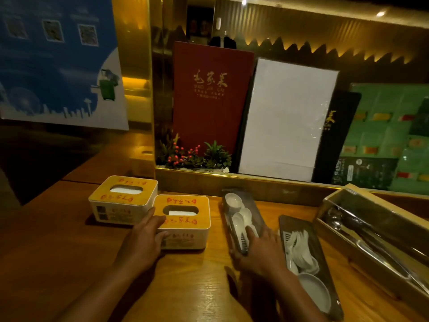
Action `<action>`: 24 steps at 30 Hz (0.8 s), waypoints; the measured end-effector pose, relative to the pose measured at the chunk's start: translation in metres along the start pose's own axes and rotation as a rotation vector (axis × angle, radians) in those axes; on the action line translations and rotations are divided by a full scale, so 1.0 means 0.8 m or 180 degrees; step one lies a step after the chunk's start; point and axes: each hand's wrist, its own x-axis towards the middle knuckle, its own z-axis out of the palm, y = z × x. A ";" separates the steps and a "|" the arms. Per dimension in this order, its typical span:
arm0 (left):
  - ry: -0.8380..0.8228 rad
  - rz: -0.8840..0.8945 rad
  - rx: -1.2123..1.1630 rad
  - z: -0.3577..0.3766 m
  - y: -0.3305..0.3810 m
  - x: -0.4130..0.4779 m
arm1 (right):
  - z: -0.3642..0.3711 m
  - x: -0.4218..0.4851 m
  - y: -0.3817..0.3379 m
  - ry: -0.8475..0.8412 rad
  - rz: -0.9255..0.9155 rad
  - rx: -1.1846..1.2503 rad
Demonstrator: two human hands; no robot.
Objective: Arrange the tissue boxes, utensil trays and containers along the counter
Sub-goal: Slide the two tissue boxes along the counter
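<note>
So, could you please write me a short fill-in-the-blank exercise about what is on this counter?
1. The left hand rests on the nearer tissue ____.
2. The right hand grips the near end of a dark tray of white ____.
3. The menu standing behind the plants is ____ in colour.

Missing words: box; spoons; red

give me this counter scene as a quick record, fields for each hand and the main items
left hand: on the left side of the near tissue box
right hand: gripping the near end of the left spoon tray
far tissue box: behind-left of the near one, touching or nearly so
right spoon tray: untouched, holds white spoons and a dish
wooden utensil box: far right, metal utensils inside
surface: wooden counter
</note>
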 end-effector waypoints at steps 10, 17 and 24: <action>-0.0224 0.0090 -0.0032 -0.011 0.008 0.026 | 0.030 -0.048 -0.028 0.0267 -0.0027 -0.0038; -0.0336 0.0092 -0.0109 -0.012 0.003 0.026 | 0.028 -0.063 -0.033 0.0267 0.0041 0.0215; 0.0118 0.0436 0.0122 -0.011 0.019 0.005 | -0.015 -0.106 0.008 0.0511 0.0488 0.0258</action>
